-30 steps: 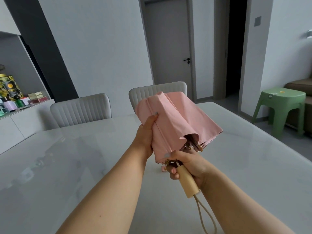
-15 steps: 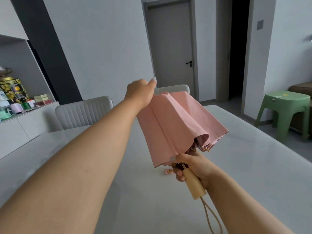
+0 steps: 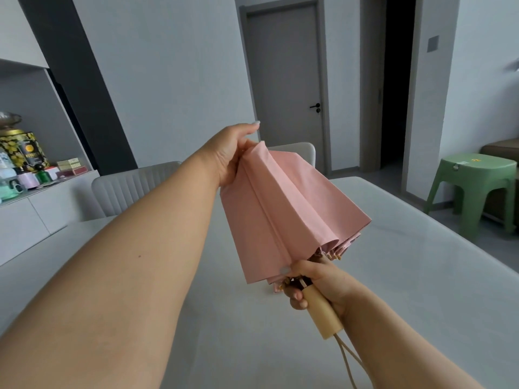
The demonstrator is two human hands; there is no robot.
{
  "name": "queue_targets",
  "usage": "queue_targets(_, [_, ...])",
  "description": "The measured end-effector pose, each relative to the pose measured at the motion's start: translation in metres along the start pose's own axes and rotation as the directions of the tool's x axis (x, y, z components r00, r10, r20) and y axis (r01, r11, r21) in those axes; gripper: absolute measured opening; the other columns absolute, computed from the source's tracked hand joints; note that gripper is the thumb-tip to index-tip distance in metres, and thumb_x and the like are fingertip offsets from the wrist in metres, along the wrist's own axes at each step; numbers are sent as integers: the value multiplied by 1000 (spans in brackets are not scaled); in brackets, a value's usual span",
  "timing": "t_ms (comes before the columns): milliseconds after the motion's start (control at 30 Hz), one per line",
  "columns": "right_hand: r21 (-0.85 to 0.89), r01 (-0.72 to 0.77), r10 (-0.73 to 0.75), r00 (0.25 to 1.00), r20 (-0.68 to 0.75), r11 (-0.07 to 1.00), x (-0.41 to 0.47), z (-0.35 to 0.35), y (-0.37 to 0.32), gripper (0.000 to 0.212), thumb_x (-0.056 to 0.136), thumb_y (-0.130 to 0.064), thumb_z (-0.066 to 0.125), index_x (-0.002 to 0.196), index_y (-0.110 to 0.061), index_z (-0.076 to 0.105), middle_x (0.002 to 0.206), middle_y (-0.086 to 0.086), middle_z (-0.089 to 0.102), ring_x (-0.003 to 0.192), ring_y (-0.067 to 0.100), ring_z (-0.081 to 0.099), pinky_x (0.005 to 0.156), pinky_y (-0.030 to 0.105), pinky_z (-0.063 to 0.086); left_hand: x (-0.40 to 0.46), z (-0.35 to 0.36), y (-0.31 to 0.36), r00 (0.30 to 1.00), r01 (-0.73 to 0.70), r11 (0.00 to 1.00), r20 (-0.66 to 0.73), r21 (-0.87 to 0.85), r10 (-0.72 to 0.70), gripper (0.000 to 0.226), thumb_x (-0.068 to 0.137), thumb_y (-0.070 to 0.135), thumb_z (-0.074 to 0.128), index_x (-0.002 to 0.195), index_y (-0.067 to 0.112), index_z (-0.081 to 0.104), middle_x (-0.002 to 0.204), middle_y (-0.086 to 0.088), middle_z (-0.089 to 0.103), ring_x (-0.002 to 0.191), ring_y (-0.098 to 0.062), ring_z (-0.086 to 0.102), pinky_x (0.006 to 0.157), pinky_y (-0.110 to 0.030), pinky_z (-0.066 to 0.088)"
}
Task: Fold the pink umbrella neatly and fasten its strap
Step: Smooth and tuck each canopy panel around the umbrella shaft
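The pink umbrella [image 3: 283, 209] is collapsed, its canopy hanging in loose pleats, held in the air above the white table [image 3: 407, 276]. My left hand [image 3: 229, 153] grips the canopy at its far top end, arm stretched forward. My right hand [image 3: 317, 282] is curled round the pale wooden handle [image 3: 323, 315] at the near end, just below the rib tips. A beige wrist cord [image 3: 351, 360] dangles from the handle's end. A small white snap shows on the canopy's lower edge; the strap itself is hidden.
Two grey chairs [image 3: 134, 189] stand at the table's far side. A sideboard [image 3: 33, 209] with tins and boxes is at the left. A green plastic stool [image 3: 474, 186] stands on the floor at the right, near a closed grey door [image 3: 286, 85].
My left hand left the canopy's side and slid up to its far top end, arm now extended. The umbrella rose and tilted more forward; my right hand kept its hold on the handle.
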State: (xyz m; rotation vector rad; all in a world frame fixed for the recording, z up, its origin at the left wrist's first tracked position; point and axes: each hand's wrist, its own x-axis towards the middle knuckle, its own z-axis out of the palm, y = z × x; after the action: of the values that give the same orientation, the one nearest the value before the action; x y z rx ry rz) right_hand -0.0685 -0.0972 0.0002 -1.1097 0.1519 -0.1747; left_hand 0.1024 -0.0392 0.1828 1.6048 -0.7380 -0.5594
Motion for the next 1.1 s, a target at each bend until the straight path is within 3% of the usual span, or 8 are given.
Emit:
queue_targets(200, [40,-17,17,1000,1,999,1,-3,0,11,85,8,51,78,2,56,73,22,63,39,18,43,38,22,38,2,-13,-3,994,24,999,-108,-44,-29,51,85,49,56,48,15,48,58,-3,43,55,-18,38,59,-30,29])
queue_targets(367, [49,-75,74,997,32,996,1,-1,3,21,70,0,62,88,0,52,81,23,58,41,17,42,38,22,37,-2,-11,-2,992,113,911,-101,397,-79,47,86,52,57,53,19,59,56,4,55,65,-16,46,69,-33,34])
queue_targets(533, [83,-114,109,992,65,990,0,2,4,20,65,0,64,80,-2,51,75,20,58,39,16,41,37,21,36,5,-16,-5,985,46,968,-173,247,-2,24,81,28,73,67,20,56,63,4,55,69,-15,50,68,-30,39])
queue_targets(633, [99,-134,124,987,98,986,-2,4,2,18,66,0,61,80,-2,50,67,17,60,38,15,42,36,20,36,8,-20,-7,984,61,968,-179,245,-17,38,84,45,66,58,19,54,57,4,53,62,-14,47,66,-31,36])
queue_targets(733, [126,-156,143,984,107,980,-2,5,0,14,70,1,58,83,-2,51,70,18,62,38,15,42,35,20,37,6,-23,-6,985,99,897,-169,431,-28,42,75,60,67,78,18,64,75,2,62,75,-18,56,75,-36,39])
queue_targets(833, [108,-179,168,981,100,978,-2,4,-1,7,81,4,52,79,-2,49,59,13,60,36,14,41,34,19,36,9,-26,-5,992,74,893,-129,445,-18,34,72,44,80,88,18,66,90,-2,66,86,-21,59,78,-36,43])
queue_targets(1000, [138,-174,160,981,109,975,0,3,3,11,74,1,55,84,-1,51,66,16,62,38,15,42,35,20,37,11,-22,-7,995,66,915,-99,398,-29,29,76,24,82,97,9,69,87,-5,67,87,-21,60,74,-31,46])
queue_targets(1100, [108,-182,169,979,113,977,0,3,2,7,85,3,48,91,0,49,60,13,64,37,13,42,34,19,37,7,-19,-4,998,58,907,-40,418,-45,16,77,21,82,82,10,71,80,-2,67,82,-15,58,71,-28,44])
